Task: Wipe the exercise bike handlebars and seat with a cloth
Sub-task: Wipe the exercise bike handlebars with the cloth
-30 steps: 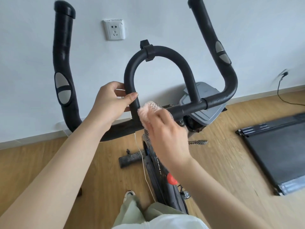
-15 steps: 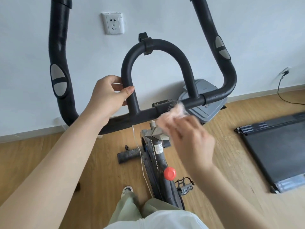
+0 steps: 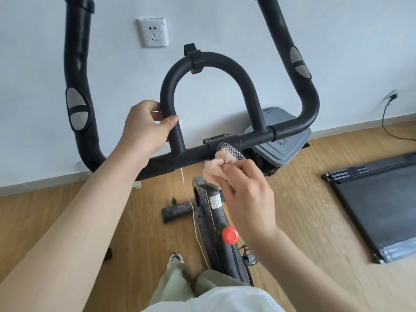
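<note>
Black exercise bike handlebars fill the view, with a centre loop, two long outer grips and a crossbar. My left hand grips the left leg of the centre loop. My right hand holds a bunched pink cloth with a black-and-white mesh side, pressed against the crossbar at its centre clamp. The bike seat is out of view.
The bike frame with a red knob drops below the crossbar. A folded black treadmill lies on the wood floor at right. A grey machine stands by the wall, a wall socket above. My legs and shoe are below.
My right hand has swept the cloth from the base of the centre loop's left leg rightward along the crossbar, now resting at the centre clamp. The left hand stays gripped.
</note>
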